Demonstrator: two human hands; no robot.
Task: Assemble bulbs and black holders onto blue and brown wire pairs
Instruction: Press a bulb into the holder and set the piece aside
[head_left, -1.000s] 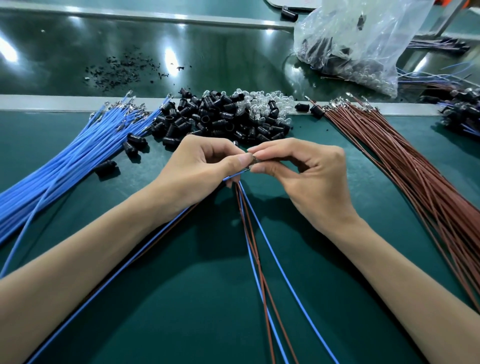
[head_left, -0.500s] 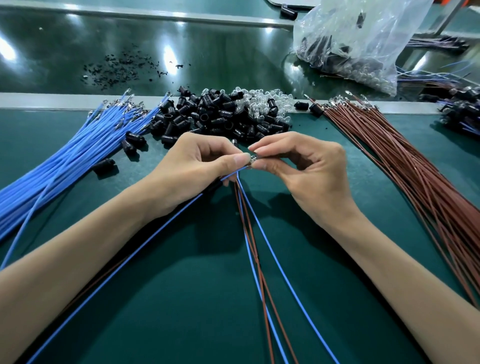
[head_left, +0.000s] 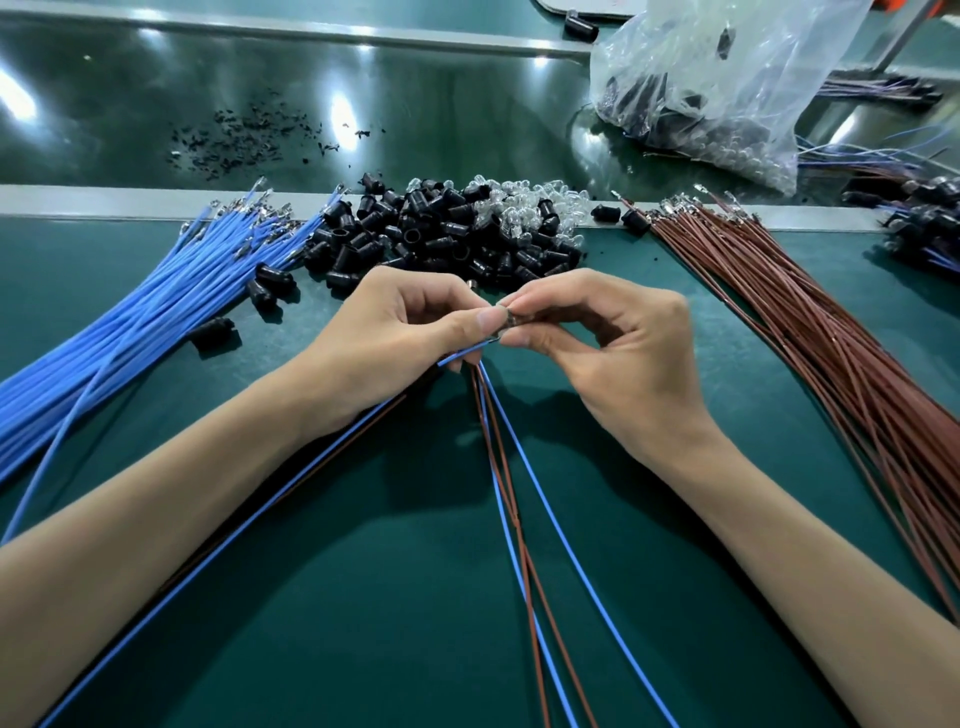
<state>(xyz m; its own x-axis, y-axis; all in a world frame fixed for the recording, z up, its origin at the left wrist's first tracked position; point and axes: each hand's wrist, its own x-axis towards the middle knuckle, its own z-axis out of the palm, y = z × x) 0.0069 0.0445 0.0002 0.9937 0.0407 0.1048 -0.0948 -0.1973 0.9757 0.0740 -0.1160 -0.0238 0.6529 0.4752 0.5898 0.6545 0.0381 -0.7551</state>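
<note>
here, the small part (head_left: 511, 319) is the hinge of it: something glinting, likely a bulb, though too small to be sure. it sits pinched between thumb and forefinger of the right hand (head_left: 613, 353), the other fingers loosely curled behind. the blue wire (head_left: 467, 354) meets it from 9 o'clock, pinched near its end by the thumb and forefinger of the left hand (head_left: 395, 332). that wire's long axis climbs from about 7 o'clock and its tip points toward 2 o'clock, just touching or just short of the part; i cannot tell which. both hands are equally near, fingertip to fingertip, so the joining looks like a short push along the wire's line, and a tilted tip would probably miss.

the spare wires (head_left: 501, 467), blue and brown, hang from under the left hand toward 6 o'clock, across the green mat (head_left: 415, 613).

at 12 o'clock lie the black holders (head_left: 431, 244), with clear bulbs (head_left: 530, 213) heaped against them. the blue wire bundle (head_left: 130, 322) fans out at 9 o'clock, the brown wire bundle (head_left: 831, 353) at 3 o'clock. a plastic bag (head_left: 717, 88) slumps at 1 o'clock on the glossy belt (head_left: 467, 104).
</note>
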